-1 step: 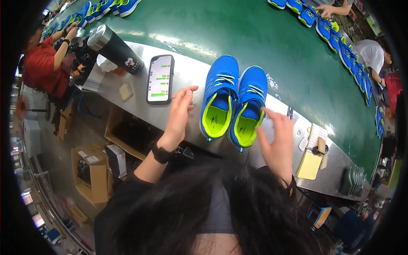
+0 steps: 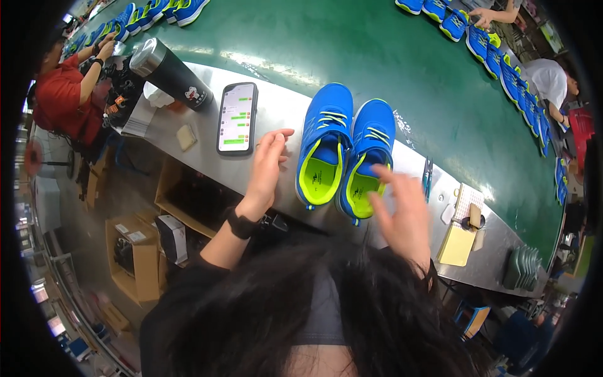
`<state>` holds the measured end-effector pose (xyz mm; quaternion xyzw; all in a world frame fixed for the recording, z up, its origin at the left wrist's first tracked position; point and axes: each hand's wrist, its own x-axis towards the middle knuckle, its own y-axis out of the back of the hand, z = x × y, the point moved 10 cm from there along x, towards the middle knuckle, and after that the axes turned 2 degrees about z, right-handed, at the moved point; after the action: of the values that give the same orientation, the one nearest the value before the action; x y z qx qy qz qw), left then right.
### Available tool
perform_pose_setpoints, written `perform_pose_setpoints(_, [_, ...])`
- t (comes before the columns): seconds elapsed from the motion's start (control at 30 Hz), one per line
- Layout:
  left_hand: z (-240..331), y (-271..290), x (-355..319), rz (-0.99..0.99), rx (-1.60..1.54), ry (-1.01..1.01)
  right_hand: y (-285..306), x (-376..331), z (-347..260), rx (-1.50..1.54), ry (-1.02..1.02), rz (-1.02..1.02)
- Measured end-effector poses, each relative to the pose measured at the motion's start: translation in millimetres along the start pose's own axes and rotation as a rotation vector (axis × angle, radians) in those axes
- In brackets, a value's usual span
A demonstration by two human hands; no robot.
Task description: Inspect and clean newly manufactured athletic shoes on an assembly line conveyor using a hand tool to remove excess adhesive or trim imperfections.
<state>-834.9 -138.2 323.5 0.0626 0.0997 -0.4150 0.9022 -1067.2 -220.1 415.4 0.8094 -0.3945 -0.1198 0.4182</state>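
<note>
Two blue sneakers (image 2: 326, 103) with lime-green linings and pale laces stand side by side, toes pointing away from me, at the edge of the metal tabletop. To their left my left hand (image 2: 266, 166) is held open, its fingers stretched out and apart from the shoes. My right hand (image 2: 405, 213) is open too, slightly blurred, with its fingers spread over the side and opening of the right sneaker (image 2: 375, 125). Whether those fingertips touch the shoe I cannot tell. Neither hand holds anything.
Left of the shoes lie a phone (image 2: 237, 119) and a black tumbler (image 2: 173, 75). On the right are tweezers (image 2: 428, 179), a yellow notepad (image 2: 457, 244) and stacked green pieces (image 2: 523, 267). Rows of sneakers (image 2: 512, 85) line the green surface (image 2: 276, 31); co-workers sit at both sides.
My right hand has shifted left, its fingers now over the right sneaker's opening, uncovering more of the tweezers. My left hand and both shoes are almost unchanged.
</note>
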Motion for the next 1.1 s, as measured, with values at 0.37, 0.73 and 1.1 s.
perform_pose_setpoints(0.37, [0,22,7,0.243,0.084,-0.435,-44,44,-44,-0.09,0.153,-0.21])
perform_pose_setpoints(0.73, [14,19,-1,0.284,0.209,-0.516,-1,268,-156,0.106,0.392,0.055])
perform_pose_setpoints(1.1, [22,12,-5,0.284,0.341,-0.591,18,265,-156,0.175,0.506,0.177])
